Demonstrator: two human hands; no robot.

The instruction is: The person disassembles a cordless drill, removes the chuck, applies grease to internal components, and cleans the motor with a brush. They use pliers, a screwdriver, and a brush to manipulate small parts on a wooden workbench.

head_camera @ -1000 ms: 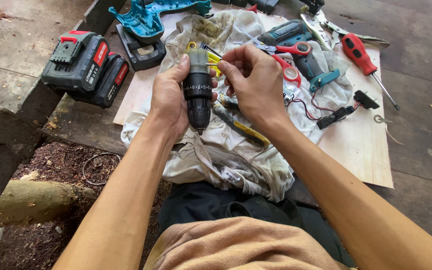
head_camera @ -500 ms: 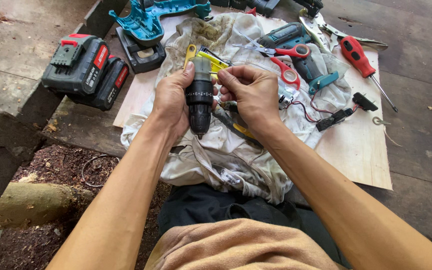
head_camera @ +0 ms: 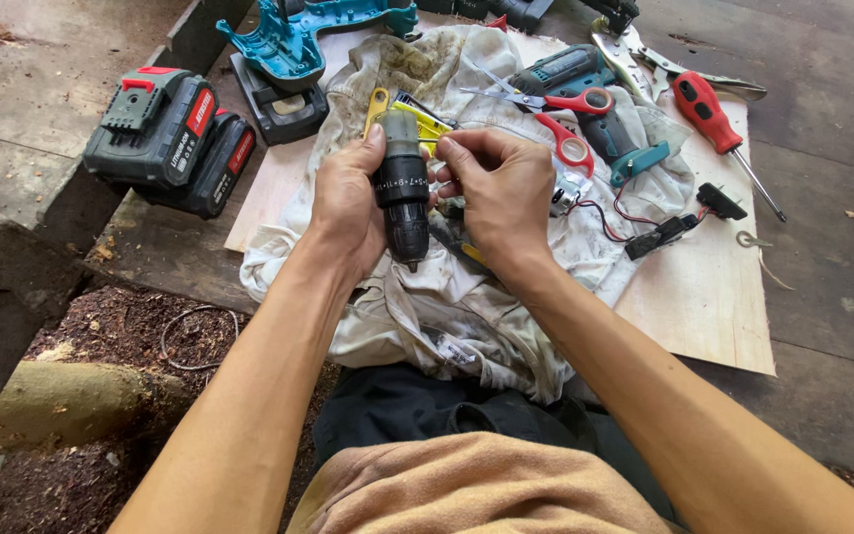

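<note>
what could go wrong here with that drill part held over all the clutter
The drill chuck assembly is pinched between the left hand and right hand above a rumpled cloth; if it slips, small parts could vanish in the folds. The red-handled scissors lie near the right hand, so a careless reach might nick it. Loose wires nearby could snag.

The drill chuck and gearbox point(head_camera: 402, 183) is a stubby cylinder; its greenish-grey end points away from the person, a black ring with white marks sits in the middle, and the black chuck tip points down toward them; it is held upright above a stained white cloth point(head_camera: 447, 287).
</note>
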